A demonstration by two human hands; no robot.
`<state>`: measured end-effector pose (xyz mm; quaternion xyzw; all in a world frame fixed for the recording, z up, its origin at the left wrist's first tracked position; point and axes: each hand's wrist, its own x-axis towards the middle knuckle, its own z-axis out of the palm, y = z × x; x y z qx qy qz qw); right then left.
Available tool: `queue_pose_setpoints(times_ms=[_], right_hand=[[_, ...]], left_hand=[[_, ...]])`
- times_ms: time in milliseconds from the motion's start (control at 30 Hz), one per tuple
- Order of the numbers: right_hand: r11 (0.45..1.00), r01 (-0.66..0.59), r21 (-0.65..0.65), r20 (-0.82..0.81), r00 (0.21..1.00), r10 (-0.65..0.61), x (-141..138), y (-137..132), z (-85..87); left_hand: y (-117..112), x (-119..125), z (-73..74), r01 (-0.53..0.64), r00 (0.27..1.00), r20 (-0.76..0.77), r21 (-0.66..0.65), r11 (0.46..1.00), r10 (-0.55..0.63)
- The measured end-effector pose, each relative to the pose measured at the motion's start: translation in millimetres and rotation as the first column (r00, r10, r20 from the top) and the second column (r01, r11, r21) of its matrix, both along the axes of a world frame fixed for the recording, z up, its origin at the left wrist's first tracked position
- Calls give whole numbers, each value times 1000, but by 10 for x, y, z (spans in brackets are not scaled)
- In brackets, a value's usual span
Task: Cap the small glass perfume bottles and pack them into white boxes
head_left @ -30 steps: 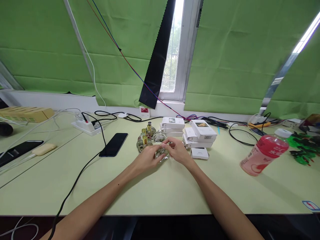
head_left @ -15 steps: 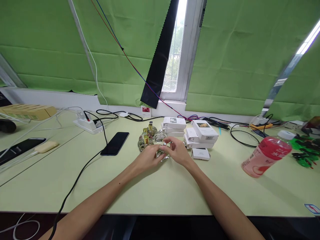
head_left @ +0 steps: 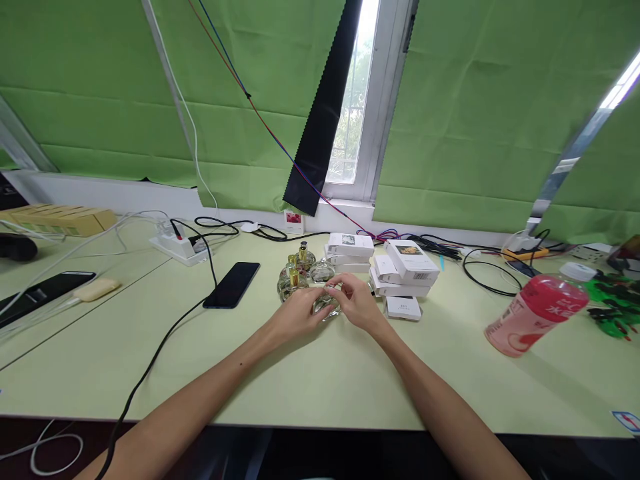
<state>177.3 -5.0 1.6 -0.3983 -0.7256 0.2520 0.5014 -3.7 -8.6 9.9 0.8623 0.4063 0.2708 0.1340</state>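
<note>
A small round clear-glass bottle stands on the table between my hands; its neck is mostly hidden by my fingers. My left hand is closed around its left side. My right hand pinches at the top of the same bottle, and whatever small part is between those fingertips cannot be made out. Right behind my left hand is a cluster of similar glass bottles with gold-coloured tops. Another clear glass bottle sits just beyond my fingertips.
White cardboard boxes are stacked to the right of my hands, with more boxes behind. A black phone lies to the left, beside a black cable. Farther right stands a pink drink bottle. A power strip is at back left.
The view has shifted very slightly. My right fingers have moved a little at the top of the glass bottle; my left hand stays at its side.
</note>
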Motion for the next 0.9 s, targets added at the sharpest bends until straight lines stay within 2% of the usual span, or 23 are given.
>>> queue_pose_setpoints(times_ms=[333,700,900], right_hand=[[991,-48,-128,-115,993,34,-10,37,-18],[985,-8,-171,-120,993,-13,-44,22,37],[991,32,-133,-101,994,-46,-61,13,34]], left_hand=[[15,-9,-31,9,1000,19,14,1000,-9],[34,-12,-63,-11,1000,22,17,1000,10],[31,-12,-46,-8,1000,24,1,1000,8]])
